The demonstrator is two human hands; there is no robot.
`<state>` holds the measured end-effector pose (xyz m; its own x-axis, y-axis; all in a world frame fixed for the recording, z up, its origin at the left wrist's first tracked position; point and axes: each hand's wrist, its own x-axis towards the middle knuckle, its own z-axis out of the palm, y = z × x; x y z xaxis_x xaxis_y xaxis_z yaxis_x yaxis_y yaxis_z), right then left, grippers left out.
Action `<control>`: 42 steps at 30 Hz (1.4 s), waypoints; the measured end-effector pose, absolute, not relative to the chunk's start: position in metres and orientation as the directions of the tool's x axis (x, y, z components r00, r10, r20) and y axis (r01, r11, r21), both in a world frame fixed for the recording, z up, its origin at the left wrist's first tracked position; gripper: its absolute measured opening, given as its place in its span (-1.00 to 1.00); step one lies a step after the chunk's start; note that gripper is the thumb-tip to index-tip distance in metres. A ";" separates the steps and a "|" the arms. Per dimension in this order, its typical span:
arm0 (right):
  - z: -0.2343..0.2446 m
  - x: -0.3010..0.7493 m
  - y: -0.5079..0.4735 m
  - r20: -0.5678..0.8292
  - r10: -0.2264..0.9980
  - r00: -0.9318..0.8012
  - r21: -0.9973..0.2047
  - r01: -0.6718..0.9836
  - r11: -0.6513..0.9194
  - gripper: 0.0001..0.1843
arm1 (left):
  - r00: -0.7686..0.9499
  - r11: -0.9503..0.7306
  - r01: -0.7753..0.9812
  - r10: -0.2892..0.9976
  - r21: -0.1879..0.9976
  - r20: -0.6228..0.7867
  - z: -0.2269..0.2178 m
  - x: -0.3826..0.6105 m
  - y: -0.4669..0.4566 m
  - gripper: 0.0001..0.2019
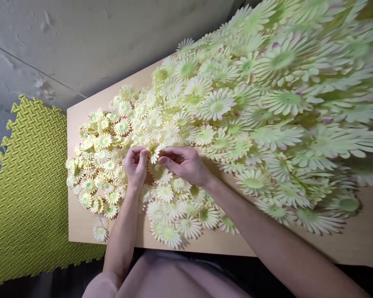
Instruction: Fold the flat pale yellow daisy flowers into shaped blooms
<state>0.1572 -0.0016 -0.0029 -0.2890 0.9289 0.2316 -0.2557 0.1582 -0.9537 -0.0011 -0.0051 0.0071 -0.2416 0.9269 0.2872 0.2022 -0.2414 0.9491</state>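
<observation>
Between my two hands is a small artificial flower [153,152] with pale petals, held just above the table. My left hand [136,164] pinches it at its left side with thumb and forefinger. My right hand [184,163] is close on the other side, thumb and fingers brought together by the petal edge; whether anything is between those fingertips is hidden. Heaped small flowers [104,155] lie to the left of my hands, and more loose flower heads [169,203] lie below them.
A large pile of bigger pale green-white flower heads [267,111] covers the right of the wooden table [83,227]. A yellow-green foam mat [31,186] lies beyond the left edge. A grey wall [90,37] runs along the far side.
</observation>
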 end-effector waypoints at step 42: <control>-0.001 0.157 0.005 0.073 0.986 -0.150 -0.921 -0.388 0.010 -0.73 | -0.315 -0.264 0.128 0.903 0.956 0.292 0.002 0.014 -0.002 -0.61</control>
